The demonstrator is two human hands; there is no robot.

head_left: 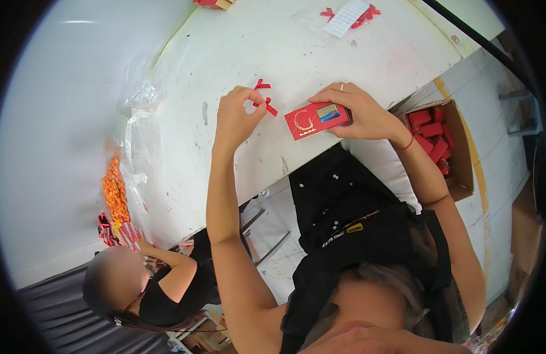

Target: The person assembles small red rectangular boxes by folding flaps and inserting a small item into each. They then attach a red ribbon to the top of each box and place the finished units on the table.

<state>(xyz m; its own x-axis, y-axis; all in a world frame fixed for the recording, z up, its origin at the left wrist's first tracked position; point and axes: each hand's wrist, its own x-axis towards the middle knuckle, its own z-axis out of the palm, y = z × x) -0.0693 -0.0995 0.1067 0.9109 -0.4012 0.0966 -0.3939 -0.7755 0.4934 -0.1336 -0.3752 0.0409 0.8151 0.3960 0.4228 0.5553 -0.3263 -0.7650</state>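
Note:
Between the thumb and forefinger of my left hand (236, 115) is a small red ribbon bow (271, 108), pinched just above the white table (226, 171). A second red bow (261, 85) shows right beyond those fingertips; whether it touches them I cannot tell. My right hand (357, 109) is wrapped round one end of a small red box (304, 124). The box has a gold design and a blue-and-gold sticker on the face turned up, and it is tilted near the table's front edge. A small gap separates the bow from the box.
At the far side, more red bows (361, 22) lie by a white sheet of stickers (347, 16). An open carton (460, 180) of red boxes stands at my right. Orange-wrapped pieces (115, 190) and clear plastic (140, 97) lie leftward, near a co-worker (172, 280).

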